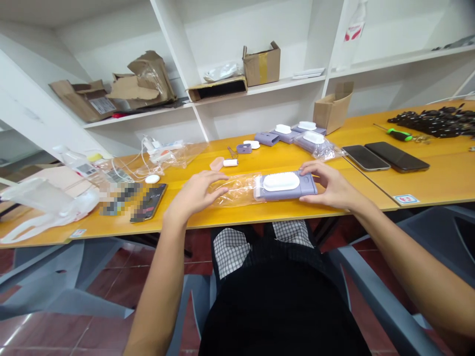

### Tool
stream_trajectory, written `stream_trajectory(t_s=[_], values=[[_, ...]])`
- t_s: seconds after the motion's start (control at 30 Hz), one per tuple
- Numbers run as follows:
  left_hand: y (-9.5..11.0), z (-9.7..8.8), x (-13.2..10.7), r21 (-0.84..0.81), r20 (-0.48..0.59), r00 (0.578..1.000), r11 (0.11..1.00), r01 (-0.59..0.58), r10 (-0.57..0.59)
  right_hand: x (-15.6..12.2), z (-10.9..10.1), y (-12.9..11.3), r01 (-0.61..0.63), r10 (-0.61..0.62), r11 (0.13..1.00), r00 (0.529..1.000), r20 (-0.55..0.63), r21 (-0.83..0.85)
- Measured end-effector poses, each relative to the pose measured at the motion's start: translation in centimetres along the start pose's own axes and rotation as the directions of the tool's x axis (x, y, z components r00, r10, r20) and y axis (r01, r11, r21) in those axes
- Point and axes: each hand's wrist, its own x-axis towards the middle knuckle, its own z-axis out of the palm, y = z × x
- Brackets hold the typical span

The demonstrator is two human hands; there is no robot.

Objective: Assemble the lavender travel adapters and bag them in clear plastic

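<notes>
A purple device with a white oval pad lies on the yellow table, partly inside a clear plastic bag. My right hand grips the device's right end with curled fingers. Over the bag's open left end rests my left hand, fingers bent and pinching the plastic.
More purple devices and small white and purple parts lie further back. Two phones, a green screwdriver and several black parts are to the right. Another phone, cables and bags sit left. Shelves with cardboard boxes stand behind.
</notes>
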Motion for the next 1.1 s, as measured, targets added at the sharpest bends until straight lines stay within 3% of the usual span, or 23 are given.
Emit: stream_trajectory(t_s=[0.13,0.3,0.5,0.63,0.7,0.83,0.9,1.1], values=[[1.0,1.3,0.5,0.105,-0.038,0.998,0.993,-0.045,0.049,0.9,1.4,0.3,0.012,-0.013,0.999,1.0,0.008,0.053],[2.2,3.8,1.4,0.031,0.04,0.989,0.989,-0.147,0.146,1.6,3.2,0.6,0.024,-0.024,1.0,1.0,0.002,-0.001],[1.7,6.1,2.4,-0.03,-0.101,0.98,0.985,-0.172,0.169,1.6,4.8,0.0,0.0,0.007,0.989,0.999,0.048,-0.147],[1.4,6.1,2.5,-0.09,-0.259,0.959,0.986,-0.143,0.116,1.5,5.2,-0.3,-0.012,0.017,0.981,1.0,0.026,-0.192],[1.6,6.0,2.4,-0.111,-0.238,0.965,0.983,-0.144,0.114,1.5,5.3,-0.5,-0.006,0.011,0.98,1.0,0.023,-0.199],[2.1,6.0,2.4,-0.134,-0.073,0.983,0.975,-0.174,0.166,1.8,5.7,-1.1,0.0,0.005,0.979,1.0,0.025,-0.202],[2.0,6.0,2.4,-0.142,-0.041,0.984,0.974,-0.177,0.173,2.2,6.1,-1.5,0.007,-0.002,0.982,1.0,0.023,-0.19],[1.4,5.2,2.0,-0.165,-0.151,0.978,0.972,-0.167,0.143,3.2,6.8,-3.1,0.068,-0.071,0.989,0.997,-0.014,-0.13]])
